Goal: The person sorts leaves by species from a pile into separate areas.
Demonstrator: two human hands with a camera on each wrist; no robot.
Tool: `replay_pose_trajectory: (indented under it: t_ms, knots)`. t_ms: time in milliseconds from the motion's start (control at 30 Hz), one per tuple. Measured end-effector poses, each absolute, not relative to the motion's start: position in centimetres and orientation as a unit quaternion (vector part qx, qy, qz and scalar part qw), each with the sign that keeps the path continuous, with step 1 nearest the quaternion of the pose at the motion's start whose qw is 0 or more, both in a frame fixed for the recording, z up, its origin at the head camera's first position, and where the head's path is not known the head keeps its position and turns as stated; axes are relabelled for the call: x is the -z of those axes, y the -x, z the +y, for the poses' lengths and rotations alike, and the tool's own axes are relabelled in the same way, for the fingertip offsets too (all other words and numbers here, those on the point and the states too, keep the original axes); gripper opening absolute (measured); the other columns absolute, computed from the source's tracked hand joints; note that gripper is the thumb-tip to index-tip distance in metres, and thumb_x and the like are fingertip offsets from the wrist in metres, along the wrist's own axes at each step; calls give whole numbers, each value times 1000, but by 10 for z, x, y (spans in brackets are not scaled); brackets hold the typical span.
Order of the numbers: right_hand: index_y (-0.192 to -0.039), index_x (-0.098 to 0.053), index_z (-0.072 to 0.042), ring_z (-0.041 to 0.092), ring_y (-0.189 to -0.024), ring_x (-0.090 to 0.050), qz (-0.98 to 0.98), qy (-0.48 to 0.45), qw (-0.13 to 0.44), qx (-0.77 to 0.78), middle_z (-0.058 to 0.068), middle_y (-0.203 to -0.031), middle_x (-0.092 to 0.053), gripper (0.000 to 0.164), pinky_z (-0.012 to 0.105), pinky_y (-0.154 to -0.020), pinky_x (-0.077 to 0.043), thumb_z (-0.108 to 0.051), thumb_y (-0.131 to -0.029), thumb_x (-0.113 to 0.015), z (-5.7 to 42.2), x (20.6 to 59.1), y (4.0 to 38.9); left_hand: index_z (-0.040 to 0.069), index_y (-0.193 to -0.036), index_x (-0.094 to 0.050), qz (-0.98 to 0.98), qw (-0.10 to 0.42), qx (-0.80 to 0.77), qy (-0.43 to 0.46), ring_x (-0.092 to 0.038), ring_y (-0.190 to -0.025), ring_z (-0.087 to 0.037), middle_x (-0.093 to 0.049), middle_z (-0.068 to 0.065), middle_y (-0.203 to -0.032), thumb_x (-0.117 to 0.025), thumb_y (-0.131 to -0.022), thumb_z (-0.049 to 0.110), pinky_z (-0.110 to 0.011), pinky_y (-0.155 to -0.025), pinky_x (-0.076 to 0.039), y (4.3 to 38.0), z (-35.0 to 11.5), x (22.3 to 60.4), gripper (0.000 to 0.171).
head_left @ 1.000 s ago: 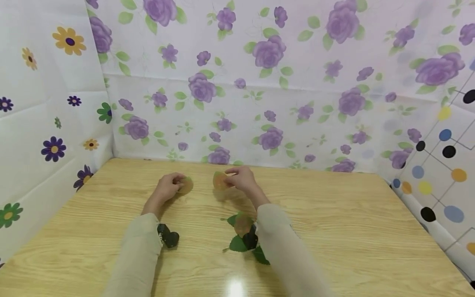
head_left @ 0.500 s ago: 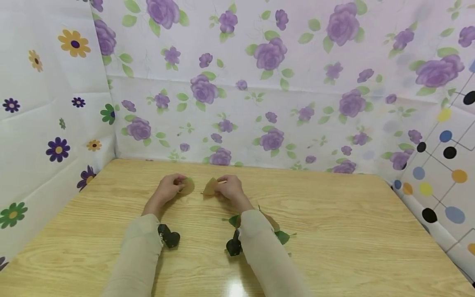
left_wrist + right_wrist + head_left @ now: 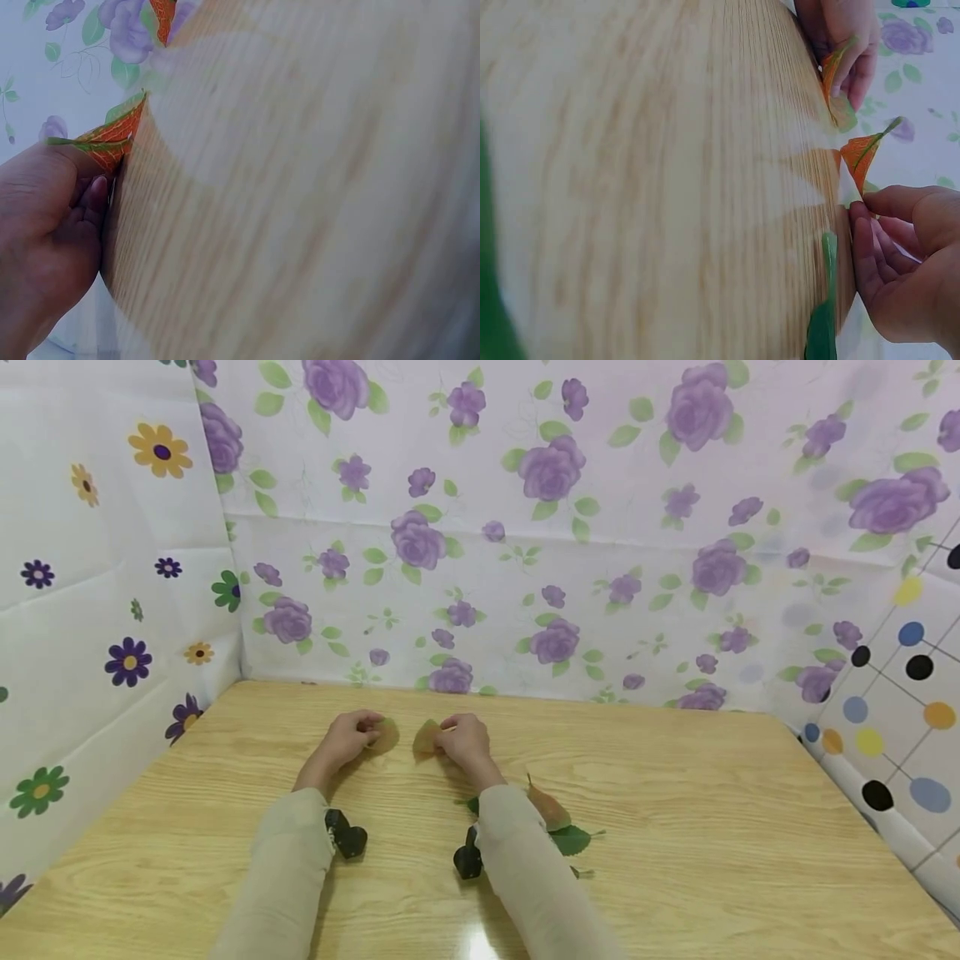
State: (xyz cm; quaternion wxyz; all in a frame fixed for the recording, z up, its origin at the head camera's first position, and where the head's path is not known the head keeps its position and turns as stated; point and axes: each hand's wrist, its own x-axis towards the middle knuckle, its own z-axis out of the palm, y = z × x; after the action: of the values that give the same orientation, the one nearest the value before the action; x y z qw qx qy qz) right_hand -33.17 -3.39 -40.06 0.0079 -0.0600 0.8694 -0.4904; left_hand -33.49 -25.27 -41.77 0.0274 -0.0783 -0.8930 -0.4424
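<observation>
Near the back of the wooden table, my left hand pinches an orange artificial leaf with a green tip. In the left wrist view, thumb and fingers meet at the lower edge of this leaf. A short gap to the right, my right hand pinches a second orange leaf by its edge. The right wrist view shows this leaf curved, its green stem pointing up and away, at the fingertips of the right hand. Both leaves are at or just above the tabletop.
Beside the right forearm lie another orange leaf and a green leaf; the sleeve partly hides more green leaves. Black wrist cameras hang at both cuffs. A flowered cloth stands behind the table.
My right hand has shifted left and slightly down with its leaf, which has turned. Leaves right of the forearm have come into view while others became covered. The left hand has stayed nearly still.
</observation>
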Motion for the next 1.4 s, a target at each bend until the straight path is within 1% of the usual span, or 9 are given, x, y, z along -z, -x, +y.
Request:
replay_pose_trajectory:
  t_ms: [233,433,500,667,700,733,933,1100,1400]
  knots:
    - [-104,-69,3,21,-75,-66,862,52,10,504,8,-83,-70,23,32,-76,-55,-4,-81,-70,-42,402,329,-12,-126,-54,-895,24,438,79,-53,-104,-36,-58,-25,-113,-55,-95,-3,-44,-88,-47,332,-254,417,32]
    - [-100,-71,1,24,-82,-64,872,37,-11,489,11,-93,-70,21,33,-76,-54,-3,-79,-69,-44,399,327,-10,-127,-55,-889,20,449,87,-53,-106,-36,-58,-24,-114,-55,-96,0,-45,-90,-47,335,-254,417,32]
    - [-99,-71,0,24,-83,-64,880,35,-14,474,11,-96,-70,20,33,-75,-54,-4,-79,-69,-45,398,328,-8,-124,-58,-885,29,453,102,-54,-101,-31,-60,-20,-109,-58,-96,4,-40,-86,-48,336,-256,417,31]
    - [-96,-72,-1,22,-80,-64,887,39,-11,459,9,-94,-70,17,31,-72,-54,-6,-80,-71,-47,397,329,-8,-125,-57,-890,23,445,94,-54,-101,-30,-59,-20,-110,-57,-96,2,-39,-85,-47,337,-255,416,30]
    - [-96,-72,-1,22,-80,-64,886,39,-12,461,9,-94,-70,17,31,-72,-54,-6,-79,-71,-48,397,329,-10,-127,-55,-893,14,442,82,-52,-104,-33,-58,-23,-113,-55,-96,-1,-43,-87,-46,337,-253,415,32]
    - [-95,-71,0,22,-79,-63,886,41,-13,462,9,-93,-70,17,31,-71,-54,-5,-79,-71,-48,398,329,-10,-127,-55,-895,15,439,79,-52,-104,-34,-58,-24,-113,-54,-96,-2,-43,-88,-46,338,-253,415,32]
    - [-95,-70,0,21,-76,-63,884,47,-6,465,9,-92,-70,16,27,-67,-54,-6,-80,-71,-50,403,329,-11,-126,-55,-898,24,432,80,-53,-101,-33,-59,-23,-110,-55,-96,-2,-42,-85,-47,339,-253,419,31]
    - [-94,-71,0,22,-78,-64,884,45,-7,465,11,-94,-70,15,28,-68,-54,-7,-81,-72,-51,403,328,-11,-126,-55,-895,22,438,81,-53,-101,-32,-58,-22,-110,-55,-96,-2,-40,-84,-46,338,-254,420,32]
    - [-102,-70,1,19,-77,-61,882,46,-5,469,11,-99,-69,23,26,-64,-52,-13,-84,-72,-52,403,328,-9,-126,-56,-895,27,438,79,-53,-99,-32,-59,-20,-107,-56,-96,-1,-41,-83,-47,338,-254,420,32]
